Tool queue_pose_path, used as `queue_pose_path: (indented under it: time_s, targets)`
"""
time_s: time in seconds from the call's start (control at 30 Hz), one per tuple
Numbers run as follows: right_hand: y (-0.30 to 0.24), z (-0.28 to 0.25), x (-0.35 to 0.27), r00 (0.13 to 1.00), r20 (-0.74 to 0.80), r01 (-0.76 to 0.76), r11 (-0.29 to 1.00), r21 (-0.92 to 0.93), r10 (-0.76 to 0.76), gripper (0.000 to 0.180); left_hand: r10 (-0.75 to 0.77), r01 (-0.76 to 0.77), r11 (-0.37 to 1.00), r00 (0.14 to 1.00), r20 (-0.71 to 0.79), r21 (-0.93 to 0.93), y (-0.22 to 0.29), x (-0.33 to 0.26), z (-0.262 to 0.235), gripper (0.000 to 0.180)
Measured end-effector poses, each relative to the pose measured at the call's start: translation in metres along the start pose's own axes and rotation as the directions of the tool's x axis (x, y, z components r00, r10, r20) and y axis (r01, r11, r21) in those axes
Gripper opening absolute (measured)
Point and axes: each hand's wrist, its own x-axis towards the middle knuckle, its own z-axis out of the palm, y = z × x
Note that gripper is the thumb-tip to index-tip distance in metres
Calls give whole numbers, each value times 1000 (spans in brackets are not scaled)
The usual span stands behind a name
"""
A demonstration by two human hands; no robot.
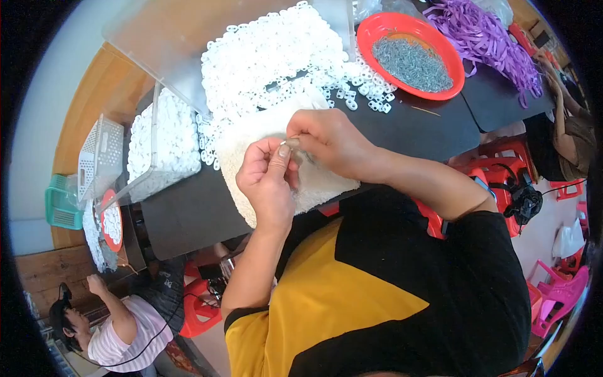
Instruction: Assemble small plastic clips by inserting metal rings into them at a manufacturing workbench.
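My left hand [271, 176] pinches a tiny white piece [283, 143] between thumb and fingers; its kind is too small to tell. Right up against it, my right hand [336, 141] has thumb and forefinger pressed together, and whatever they hold is hidden. Both hands are over a cream fluffy cloth [235, 157] at the near side of the black table [188, 220]. Beyond the cloth lies a large heap of small white plastic pieces with holes [270, 53]. Some of these pieces are scattered toward a red basin [455, 69] of small grey metal parts [411, 63].
A clear bin of white pieces [166, 135] stands left of the cloth, near a white perforated basket [103, 151] and a green basket [59, 204]. Purple ribbons [487, 41] lie far right. A person [125, 327] sits at lower left; another person's arm [562, 119] shows at right.
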Motion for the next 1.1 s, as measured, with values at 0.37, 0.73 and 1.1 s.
queue_pose_path:
  time_s: [0.37, 0.73, 1.1]
  targets:
    - [5, 3, -8, 993, -95, 70, 997, 34, -67, 10, -55, 49, 989, 998, -36, -141, 5, -1, 3, 5]
    - [9, 6, -11, 971, -140, 162, 961, -223, -196, 13, -2, 1, 990, 1000, 6, 141, 3, 1, -3, 1]
    - [12, 13, -9, 972, -95, 192, 963, -189, -213, 12, 24, -27, 992, 999, 26, 120, -4, 0, -11, 4]
